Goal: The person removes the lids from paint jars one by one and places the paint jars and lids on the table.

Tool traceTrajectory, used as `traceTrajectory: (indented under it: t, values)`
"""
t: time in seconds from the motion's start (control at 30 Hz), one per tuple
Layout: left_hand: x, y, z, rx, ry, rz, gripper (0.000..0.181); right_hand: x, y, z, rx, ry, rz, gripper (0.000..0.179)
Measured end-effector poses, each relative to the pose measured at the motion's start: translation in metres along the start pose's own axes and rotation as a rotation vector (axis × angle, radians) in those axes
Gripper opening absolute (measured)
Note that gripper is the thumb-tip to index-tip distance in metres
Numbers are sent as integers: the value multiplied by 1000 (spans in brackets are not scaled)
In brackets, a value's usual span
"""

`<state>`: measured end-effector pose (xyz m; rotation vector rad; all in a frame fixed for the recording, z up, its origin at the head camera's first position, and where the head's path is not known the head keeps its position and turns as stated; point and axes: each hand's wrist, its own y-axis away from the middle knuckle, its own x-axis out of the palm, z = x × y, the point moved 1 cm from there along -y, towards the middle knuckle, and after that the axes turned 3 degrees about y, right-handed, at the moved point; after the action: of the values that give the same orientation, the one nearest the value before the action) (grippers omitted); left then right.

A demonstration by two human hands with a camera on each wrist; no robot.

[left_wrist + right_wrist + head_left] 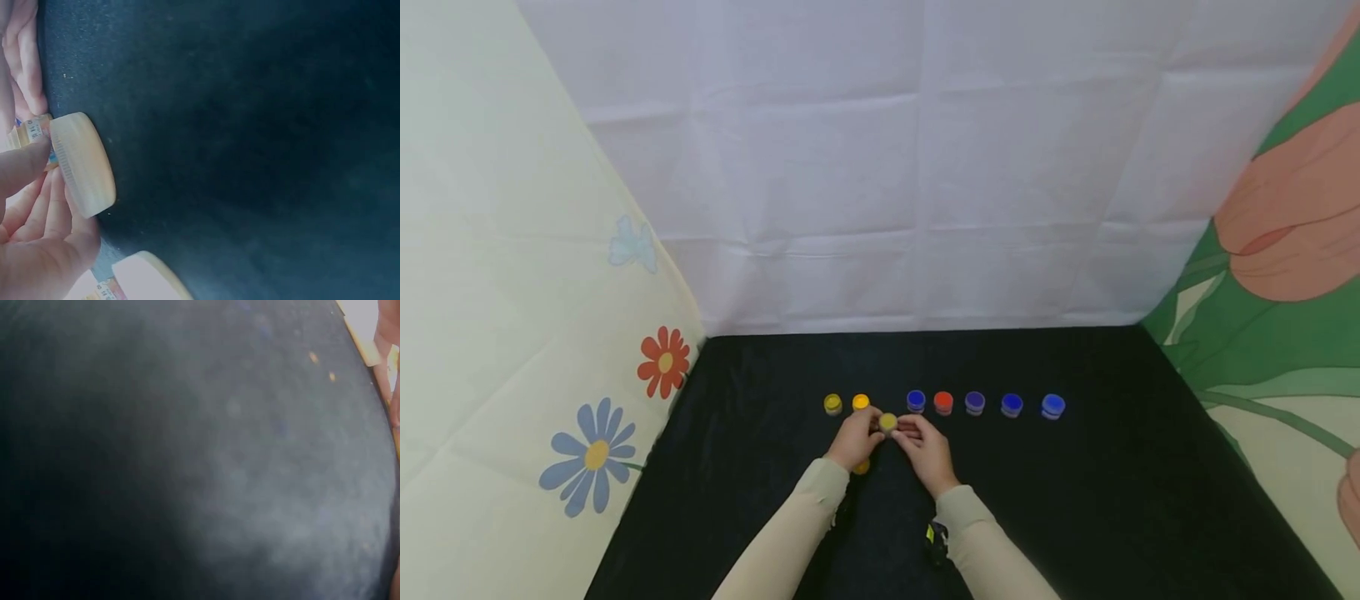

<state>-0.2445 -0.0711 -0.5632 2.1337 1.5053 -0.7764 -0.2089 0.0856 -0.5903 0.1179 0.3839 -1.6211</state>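
Both hands meet at a small round jar with a dull yellow top point(888, 422), near the middle of the black table. My left hand point(852, 442) pinches it from the left; the fingers of my right hand point(927, 454) grip its right side. In the left wrist view, the left thumb point(25, 167) lies over the jar's labelled part point(34, 129), beside a wide pale ribbed part point(84, 165). An orange jar point(861, 467) shows partly behind the left wrist. Just beyond the left fingers stands a yellow-orange jar point(861, 402). Fingers point(386, 359) show only at the right wrist view's edge.
Farther back, a row of jars crosses the black cloth point(1097, 500): olive-yellow point(832, 404) at left, then blue point(916, 402), red point(943, 403), purple point(975, 403) and two more blue ones point(1012, 406) rightward. White fabric point(917, 208) hangs behind, patterned cloth at both sides.
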Motion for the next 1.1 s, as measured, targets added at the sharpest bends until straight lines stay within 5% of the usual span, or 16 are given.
traceTrajectory:
  t: [0.3, 1.1]
  values:
    - [-1, -2, 0, -15, -12, 9, 21, 4, -3, 1, -3, 30, -33, 21]
    - [-1, -3, 2, 15, -66, 31, 21, 2, -4, 0, -5, 119, 35, 26]
